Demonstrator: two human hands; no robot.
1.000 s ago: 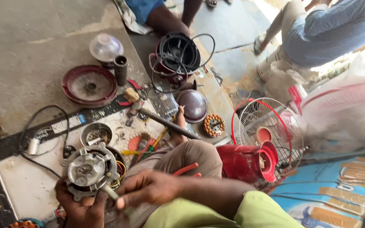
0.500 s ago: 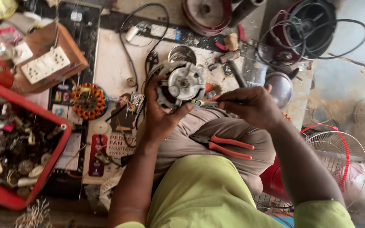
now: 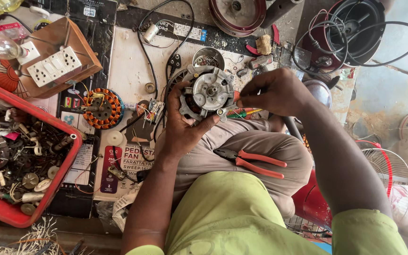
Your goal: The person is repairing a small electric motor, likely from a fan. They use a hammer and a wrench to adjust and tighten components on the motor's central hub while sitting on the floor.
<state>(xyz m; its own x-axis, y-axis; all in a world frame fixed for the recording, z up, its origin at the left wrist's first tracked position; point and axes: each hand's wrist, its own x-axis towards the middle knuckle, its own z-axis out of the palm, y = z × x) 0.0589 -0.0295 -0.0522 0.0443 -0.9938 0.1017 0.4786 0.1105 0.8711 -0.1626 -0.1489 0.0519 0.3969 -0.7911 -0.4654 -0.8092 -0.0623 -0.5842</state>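
Observation:
My left hand (image 3: 183, 128) grips a round grey metal fan motor (image 3: 207, 93) from below and the left, holding it above my knee. My right hand (image 3: 275, 92) pinches at the motor's lower right edge with thumb and fingers closed; whatever small part it holds is hidden by the fingers. A pair of pliers with orange-red handles (image 3: 251, 161) lies across my thigh. Just beyond the right hand a green-handled screwdriver (image 3: 242, 113) lies on the floor.
A red tray (image 3: 67, 160) of small parts sits at the left. A wooden switchboard (image 3: 55, 61), a copper-wound stator (image 3: 101, 109), a small steel bowl (image 3: 208, 57), a dark red fan cover (image 3: 237, 12), a black housing with cables (image 3: 360, 28) and a wire fan guard (image 3: 393, 165) surround me.
The view swung from a wide look across the floor to straight down over my lap. The motor stays in my left hand; my right hand has closed in on its edge.

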